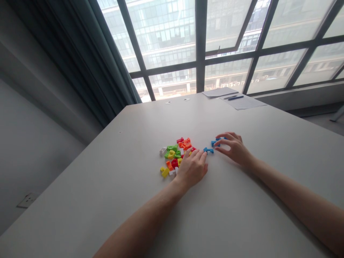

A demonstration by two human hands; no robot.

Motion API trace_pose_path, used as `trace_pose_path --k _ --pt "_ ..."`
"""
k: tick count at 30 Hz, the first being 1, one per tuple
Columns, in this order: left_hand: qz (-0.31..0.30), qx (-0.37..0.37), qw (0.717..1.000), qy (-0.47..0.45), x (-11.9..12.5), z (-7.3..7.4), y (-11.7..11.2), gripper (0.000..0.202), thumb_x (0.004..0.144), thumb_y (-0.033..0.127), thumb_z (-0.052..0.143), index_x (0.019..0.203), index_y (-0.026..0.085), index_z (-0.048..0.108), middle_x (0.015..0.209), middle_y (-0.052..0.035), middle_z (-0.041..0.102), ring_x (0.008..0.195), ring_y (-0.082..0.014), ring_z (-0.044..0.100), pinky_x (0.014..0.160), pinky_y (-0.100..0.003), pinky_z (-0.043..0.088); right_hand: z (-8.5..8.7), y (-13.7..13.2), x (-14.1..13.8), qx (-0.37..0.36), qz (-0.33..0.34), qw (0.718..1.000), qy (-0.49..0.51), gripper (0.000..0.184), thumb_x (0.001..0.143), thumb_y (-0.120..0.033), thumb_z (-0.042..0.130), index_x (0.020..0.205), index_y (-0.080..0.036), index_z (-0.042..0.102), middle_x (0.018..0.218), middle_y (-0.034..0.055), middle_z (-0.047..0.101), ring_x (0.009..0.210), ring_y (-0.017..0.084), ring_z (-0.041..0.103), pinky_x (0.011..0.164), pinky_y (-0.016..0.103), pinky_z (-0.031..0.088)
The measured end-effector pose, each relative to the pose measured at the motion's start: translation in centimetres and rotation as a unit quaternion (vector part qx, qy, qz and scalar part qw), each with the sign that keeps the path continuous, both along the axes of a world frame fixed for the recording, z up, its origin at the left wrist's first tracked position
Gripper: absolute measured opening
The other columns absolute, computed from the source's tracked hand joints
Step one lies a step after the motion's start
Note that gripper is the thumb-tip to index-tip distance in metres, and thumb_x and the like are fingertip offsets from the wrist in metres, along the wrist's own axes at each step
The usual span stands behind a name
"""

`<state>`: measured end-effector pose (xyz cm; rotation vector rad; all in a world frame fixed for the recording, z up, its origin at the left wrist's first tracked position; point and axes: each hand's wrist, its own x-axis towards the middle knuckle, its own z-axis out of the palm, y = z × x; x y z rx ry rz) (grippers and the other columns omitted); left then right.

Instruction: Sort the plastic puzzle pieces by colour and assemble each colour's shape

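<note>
Several small plastic pieces in red, orange, yellow, green and white lie in a loose pile, among them a green piece (172,147) and a yellow piece (165,172). My left hand (194,165) rests over the pile's right side, fingers spread, hiding some pieces. A blue piece (208,150) lies by its fingertips. To the right, my right hand (233,147) curves over another blue piece (215,143), thumb and fingers apart. More blue shows behind its fingers, partly hidden.
The pieces lie on a white table (107,193). At its far edge are paper sheets (245,103) with pens (235,97) on them. Large windows (172,36) stand behind, a dark curtain (88,53) at the left. A wall socket (27,200) is at lower left.
</note>
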<state>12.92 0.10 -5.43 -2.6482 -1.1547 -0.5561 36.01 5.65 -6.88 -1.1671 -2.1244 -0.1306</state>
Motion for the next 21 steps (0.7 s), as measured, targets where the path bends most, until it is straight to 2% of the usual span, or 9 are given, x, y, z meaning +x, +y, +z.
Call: trace_pose_path --k 6,9,14,21 --pt "-0.056 -0.012 0.998 0.001 -0.1 -0.2 -0.1 0.040 0.094 0.031 0.047 0.130 0.016 0.050 0.138 -0.0108 0.055 0.130 -0.0230 0.047 0.110 -0.044 0.034 -0.5 2.4 5.4 -0.002 -0.146 0.983 0.108 0.026 0.087 -0.045 0.053 0.087 -0.026 0.071 0.103 0.0076 0.069 0.101 0.030 0.060 0.091 0.052 0.041" --pt "-0.073 -0.028 0.997 0.009 -0.1 -0.3 0.0 0.040 0.094 0.034 0.047 0.131 0.018 0.049 0.140 -0.0104 0.052 0.134 -0.0220 0.043 0.111 -0.044 0.034 -1.2 3.2 7.2 -0.016 -0.180 0.973 0.147 0.029 0.084 -0.047 0.054 0.090 -0.025 0.072 0.101 0.0093 0.070 0.099 0.030 0.062 0.090 0.050 0.044" --pt "-0.073 -0.046 0.996 -0.003 0.0 -0.2 0.0 0.037 0.094 0.032 0.048 0.128 0.020 0.051 0.141 -0.0102 0.052 0.133 -0.0226 0.045 0.109 -0.044 0.036 -1.7 3.1 6.3 -0.066 -0.158 0.980 0.098 0.032 0.082 -0.048 0.055 0.101 -0.028 0.070 0.108 0.0076 0.071 0.106 0.033 0.060 0.088 0.053 0.043" --pt "-0.072 -0.059 0.996 -0.007 0.0 -0.1 0.0 0.036 0.093 0.030 0.048 0.127 0.018 0.052 0.142 -0.0103 0.051 0.132 -0.0235 0.046 0.109 -0.045 0.037 -1.4 2.7 5.5 -0.106 -0.175 0.976 0.074 0.031 0.081 -0.048 0.053 0.097 -0.029 0.071 0.098 0.0065 0.073 0.107 0.034 0.059 0.091 0.056 0.038"
